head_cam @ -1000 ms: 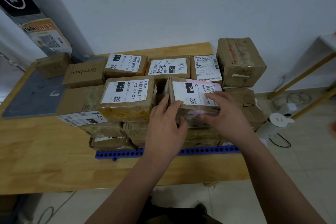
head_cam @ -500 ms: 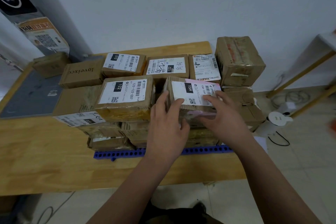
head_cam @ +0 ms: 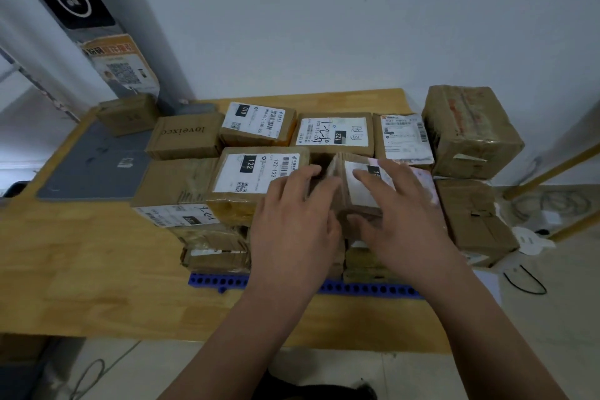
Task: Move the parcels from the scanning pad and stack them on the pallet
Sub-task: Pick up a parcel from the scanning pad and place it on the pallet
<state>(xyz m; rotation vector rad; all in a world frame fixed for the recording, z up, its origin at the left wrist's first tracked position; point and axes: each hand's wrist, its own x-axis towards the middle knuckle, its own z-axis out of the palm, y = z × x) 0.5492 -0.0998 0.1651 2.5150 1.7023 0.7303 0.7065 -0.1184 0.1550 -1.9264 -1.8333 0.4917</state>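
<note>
- The grey scanning pad [head_cam: 94, 169] lies at the left edge of the wooden tabletop [head_cam: 81, 269]. One small brown box [head_cam: 128, 114] sits on its far corner, in the upper left of the frame.
- Just right of the pad the stack begins, with a lettered box [head_cam: 185, 136] in the back row.
- In front of it and to the right sits a labelled box [head_cam: 253, 178] marked 122.
- The blue pallet [head_cam: 220, 281] shows as a perforated strip under the stack's near edge, below the centre of the frame.
- The left hand [head_cam: 295, 221] is open. Its fingers are nearly straight and laid against the left side of the parcel [head_cam: 360, 185], reaching over the edge of the labelled box.
- The parcel rests on top of the stack at the centre of the frame, in the front row, between the two hands. Its white label faces up.
- The right hand [head_cam: 406, 211] is open too. Its fingers are spread flat across the parcel's label and its thumb is against the near face.
- A big box [head_cam: 470, 130] wrapped in tape stands at the stack's right end, on top of another carton.
</note>
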